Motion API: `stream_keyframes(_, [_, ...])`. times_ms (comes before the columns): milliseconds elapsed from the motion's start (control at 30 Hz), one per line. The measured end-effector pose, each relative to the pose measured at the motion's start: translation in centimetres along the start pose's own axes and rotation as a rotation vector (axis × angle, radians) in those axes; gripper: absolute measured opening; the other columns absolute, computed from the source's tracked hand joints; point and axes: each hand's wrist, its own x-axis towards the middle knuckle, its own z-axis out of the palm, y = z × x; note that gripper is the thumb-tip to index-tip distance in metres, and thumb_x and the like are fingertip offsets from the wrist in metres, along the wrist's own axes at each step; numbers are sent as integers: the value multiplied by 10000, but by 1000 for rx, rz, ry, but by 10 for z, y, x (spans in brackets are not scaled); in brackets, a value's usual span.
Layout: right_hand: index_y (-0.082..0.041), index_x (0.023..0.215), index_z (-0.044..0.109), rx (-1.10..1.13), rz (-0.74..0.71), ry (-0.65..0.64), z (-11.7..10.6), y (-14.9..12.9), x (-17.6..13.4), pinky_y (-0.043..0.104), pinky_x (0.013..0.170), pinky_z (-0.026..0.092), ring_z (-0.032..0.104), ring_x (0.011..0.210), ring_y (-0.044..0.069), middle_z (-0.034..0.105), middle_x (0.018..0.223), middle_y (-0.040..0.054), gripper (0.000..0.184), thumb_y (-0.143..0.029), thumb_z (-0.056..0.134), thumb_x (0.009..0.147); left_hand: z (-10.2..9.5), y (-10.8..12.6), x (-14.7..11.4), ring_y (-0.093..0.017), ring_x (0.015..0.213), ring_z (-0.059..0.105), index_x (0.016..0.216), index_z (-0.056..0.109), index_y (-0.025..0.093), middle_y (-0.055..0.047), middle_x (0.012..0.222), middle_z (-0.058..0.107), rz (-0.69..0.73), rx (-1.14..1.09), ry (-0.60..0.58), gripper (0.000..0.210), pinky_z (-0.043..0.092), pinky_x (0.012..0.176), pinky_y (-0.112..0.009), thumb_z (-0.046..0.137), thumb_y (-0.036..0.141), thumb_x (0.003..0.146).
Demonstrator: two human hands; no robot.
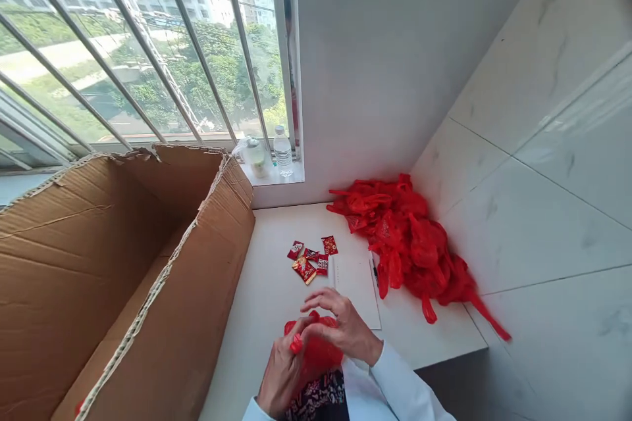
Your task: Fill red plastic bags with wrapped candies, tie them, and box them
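Note:
A red plastic bag hangs between my two hands, close to my body at the near edge of the table. My left hand is closed around the gathered top of the bag, with a red tip sticking out by its thumb. On the other side, my right hand has its thumb against the bag's top, its other fingers bent loosely over it. Part of the bag is hidden behind the fingers. Beyond my hands several small red snack packets lie on the white table, beside a sheet of white paper.
A large open cardboard box fills the left side. Red plastic bags are heaped at the right against the tiled wall. A black pen lies by the paper. A water bottle and a lidded cup stand on the windowsill.

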Motion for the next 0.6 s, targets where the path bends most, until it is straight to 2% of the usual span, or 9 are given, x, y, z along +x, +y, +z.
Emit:
stream_keyframes(67, [-200, 963, 699, 48, 103, 4, -2, 21, 0, 299, 861, 446, 597, 944, 166, 654, 991, 57, 182, -221, 596, 814, -3, 5, 1, -158, 610, 512, 1000, 567, 221, 20, 647, 551, -56, -35, 4, 375, 421, 569, -231, 290, 459, 914])
stream_keyframes(167, [-160, 858, 692, 202, 238, -87, 2, 45, -5, 243, 629, 472, 596, 645, 127, 630, 686, 5, 169, -148, 533, 799, -1, 7, 2, -143, 580, 456, 913, 508, 218, 38, 641, 492, -115, -70, 55, 367, 393, 554, -232, 300, 520, 908])
stream_keyframes(233, [-152, 850, 674, 241, 266, -45, 5, 48, -10, 224, 597, 458, 582, 623, 118, 615, 664, -6, 159, -145, 525, 796, 3, 5, 3, -137, 588, 444, 839, 476, 216, 39, 661, 472, -126, -112, 99, 362, 389, 568, -237, 336, 546, 894])
stream_keyframes(333, [-171, 836, 672, 187, 170, 30, 6, 38, -17, 231, 690, 459, 591, 761, 127, 636, 797, 13, 119, -184, 557, 807, 4, 0, 7, -115, 544, 407, 806, 454, 209, 45, 654, 463, -171, -328, 38, 358, 367, 545, -234, 397, 555, 874])
stream_keyframes(433, [-197, 794, 681, 94, 12, -82, 3, 28, -25, 260, 829, 443, 591, 881, 141, 637, 898, 15, 48, -200, 638, 772, -2, -7, 10, -105, 537, 413, 829, 467, 193, 47, 630, 482, -189, -489, -100, 322, 350, 536, -227, 513, 512, 822])
stream_keyframes(500, [-196, 748, 675, 68, -27, -186, 1, 29, -28, 265, 869, 430, 592, 903, 145, 638, 918, 11, 30, -187, 690, 723, -8, -11, 9, -120, 607, 464, 763, 471, 186, 26, 669, 518, -98, -367, -135, 243, 363, 575, -228, 580, 402, 778])
stream_keyframes(533, [-191, 735, 668, 74, -19, -184, 0, 31, -28, 261, 857, 435, 595, 890, 143, 639, 907, 12, 27, -174, 683, 721, -11, -11, 8, -127, 637, 481, 718, 463, 185, 18, 683, 530, -38, -245, -132, 186, 362, 594, -229, 572, 327, 771])
stream_keyframes(600, [-180, 776, 658, 118, 25, -89, 1, 38, -22, 250, 814, 451, 598, 854, 133, 643, 880, 19, 71, -150, 594, 778, -11, -10, 4, -129, 632, 487, 652, 431, 190, 17, 659, 530, 81, 54, -102, 123, 339, 595, -230, 505, 181, 750])
